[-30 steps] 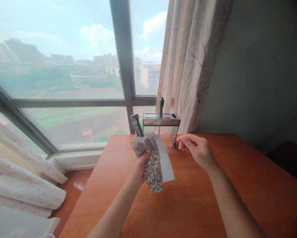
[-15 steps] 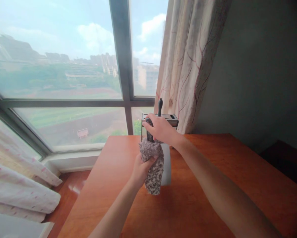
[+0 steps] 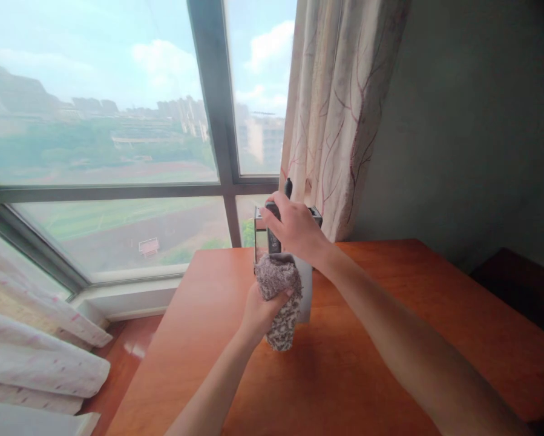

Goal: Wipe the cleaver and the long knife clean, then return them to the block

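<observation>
In the head view my right hand (image 3: 296, 224) is closed round the black handle (image 3: 273, 233) of a broad-bladed kitchen knife, which points down. Its pale grey blade (image 3: 305, 287) shows to the right of a mottled brown-and-white fluffy cloth (image 3: 278, 278). That cloth is folded over the blade, and my left hand (image 3: 262, 306) grips it with the thumb across the front. Cloth and hand hide much of the blade. Just behind my right hand stands a knife holder (image 3: 316, 215) with a metal top, and another black knife handle (image 3: 288, 188) sticks up from it.
A reddish-brown wooden table (image 3: 367, 363) lies under my hands. Beyond its far edge is a large window with a dark frame (image 3: 226, 191). A patterned curtain (image 3: 335, 121) hangs behind the holder, and another curtain (image 3: 40, 345) is at the lower left.
The view has shifted slightly. My right hand and the knife have risen a little relative to the cloth, so the blade's lower edge sits higher. Both hands keep their hold.
</observation>
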A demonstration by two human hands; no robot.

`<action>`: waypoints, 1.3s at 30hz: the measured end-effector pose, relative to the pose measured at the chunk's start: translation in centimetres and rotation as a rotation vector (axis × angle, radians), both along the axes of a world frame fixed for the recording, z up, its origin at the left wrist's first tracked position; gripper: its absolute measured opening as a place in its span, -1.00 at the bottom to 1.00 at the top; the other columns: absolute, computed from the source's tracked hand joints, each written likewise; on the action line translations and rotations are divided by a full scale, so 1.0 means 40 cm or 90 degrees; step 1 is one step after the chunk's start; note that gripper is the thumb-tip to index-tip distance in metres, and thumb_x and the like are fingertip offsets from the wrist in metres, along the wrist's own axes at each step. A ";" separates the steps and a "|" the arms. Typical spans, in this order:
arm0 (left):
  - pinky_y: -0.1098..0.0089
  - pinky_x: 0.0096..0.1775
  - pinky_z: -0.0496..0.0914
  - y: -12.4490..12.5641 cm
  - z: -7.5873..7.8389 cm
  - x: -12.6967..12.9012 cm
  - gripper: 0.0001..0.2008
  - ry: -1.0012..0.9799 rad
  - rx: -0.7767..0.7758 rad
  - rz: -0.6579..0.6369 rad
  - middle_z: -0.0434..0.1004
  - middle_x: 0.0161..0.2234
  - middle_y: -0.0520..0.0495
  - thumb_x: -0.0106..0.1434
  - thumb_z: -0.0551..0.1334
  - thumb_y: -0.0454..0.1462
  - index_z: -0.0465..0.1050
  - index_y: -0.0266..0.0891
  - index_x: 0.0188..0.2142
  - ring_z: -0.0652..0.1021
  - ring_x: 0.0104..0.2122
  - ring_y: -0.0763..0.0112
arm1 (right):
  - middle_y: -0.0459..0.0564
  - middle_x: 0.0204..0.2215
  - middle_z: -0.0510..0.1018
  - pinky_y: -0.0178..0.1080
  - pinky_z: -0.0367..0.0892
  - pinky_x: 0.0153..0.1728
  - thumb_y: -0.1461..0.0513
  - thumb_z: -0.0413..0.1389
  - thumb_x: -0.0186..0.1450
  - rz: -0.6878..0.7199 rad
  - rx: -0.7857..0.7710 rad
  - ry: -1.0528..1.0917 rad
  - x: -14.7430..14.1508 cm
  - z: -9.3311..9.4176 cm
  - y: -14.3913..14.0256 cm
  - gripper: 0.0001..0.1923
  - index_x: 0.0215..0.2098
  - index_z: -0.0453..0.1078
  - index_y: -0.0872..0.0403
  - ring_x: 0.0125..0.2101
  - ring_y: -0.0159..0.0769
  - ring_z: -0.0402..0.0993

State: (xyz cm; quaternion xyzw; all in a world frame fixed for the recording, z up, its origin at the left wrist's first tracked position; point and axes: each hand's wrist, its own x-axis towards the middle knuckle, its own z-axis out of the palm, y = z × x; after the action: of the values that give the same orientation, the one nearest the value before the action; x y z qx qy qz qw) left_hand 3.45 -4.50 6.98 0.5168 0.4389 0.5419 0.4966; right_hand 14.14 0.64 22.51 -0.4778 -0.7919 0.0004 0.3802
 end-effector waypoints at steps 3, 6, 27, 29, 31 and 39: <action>0.24 -0.20 0.46 -0.002 -0.003 0.009 -0.60 0.012 0.001 -0.033 0.61 -0.26 -0.16 -0.04 0.39 -0.15 0.51 -0.32 -0.22 0.58 -0.23 0.09 | 0.03 -0.37 0.56 -0.27 0.22 -0.31 0.14 -0.07 0.35 -0.018 0.034 0.019 0.027 0.021 0.016 -0.76 -0.14 0.33 0.09 -0.31 -0.17 0.48; 0.25 -0.19 0.45 -0.004 -0.004 0.014 -0.59 0.020 0.008 -0.061 0.61 -0.24 -0.16 -0.06 0.40 -0.18 0.49 -0.32 -0.20 0.57 -0.22 0.11 | 0.02 -0.40 0.54 -0.27 0.21 -0.33 0.14 -0.06 0.35 -0.039 0.071 0.039 0.054 0.043 0.033 -0.76 -0.18 0.35 0.10 -0.34 -0.19 0.46; 0.26 -0.21 0.44 -0.003 -0.026 0.004 -0.60 0.060 0.017 -0.161 0.61 -0.24 -0.17 -0.01 0.41 -0.21 0.48 -0.31 -0.17 0.57 -0.23 0.10 | -0.08 -0.50 0.44 -0.30 0.21 -0.40 0.08 -0.08 0.36 -0.062 0.092 0.083 0.144 0.114 0.047 -0.75 -0.24 0.31 0.05 -0.46 -0.28 0.43; 0.24 -0.21 0.44 -0.001 -0.022 -0.002 -0.59 0.057 0.002 -0.155 0.61 -0.25 -0.17 -0.03 0.41 -0.21 0.48 -0.31 -0.17 0.57 -0.23 0.09 | -0.10 -0.53 0.43 -0.30 0.21 -0.43 0.07 -0.09 0.36 -0.051 0.064 0.080 0.141 0.113 0.041 -0.75 -0.23 0.31 0.05 -0.53 -0.31 0.41; 0.24 -0.20 0.44 0.000 -0.017 -0.006 -0.59 0.057 -0.008 -0.148 0.61 -0.25 -0.16 -0.03 0.41 -0.21 0.48 -0.31 -0.17 0.56 -0.22 0.09 | -0.13 -0.56 0.42 -0.31 0.20 -0.47 0.07 -0.09 0.36 -0.044 0.036 0.079 0.139 0.110 0.037 -0.74 -0.22 0.31 0.04 -0.61 -0.34 0.38; 0.26 -0.18 0.43 -0.005 0.012 -0.008 -0.58 0.000 -0.039 -0.117 0.61 -0.25 -0.13 -0.05 0.42 -0.21 0.47 -0.31 -0.18 0.56 -0.22 0.13 | -0.09 -0.50 0.49 -0.31 0.23 -0.43 0.10 -0.07 0.36 -0.002 -0.019 0.038 0.086 0.065 0.029 -0.76 -0.18 0.32 0.06 -0.54 -0.31 0.43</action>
State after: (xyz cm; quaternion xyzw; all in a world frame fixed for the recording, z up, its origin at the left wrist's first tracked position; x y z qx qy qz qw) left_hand 3.14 -4.72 7.45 0.5395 0.4059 0.4806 0.5597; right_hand 17.59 1.81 25.09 -0.4845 -0.7793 0.0256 0.3966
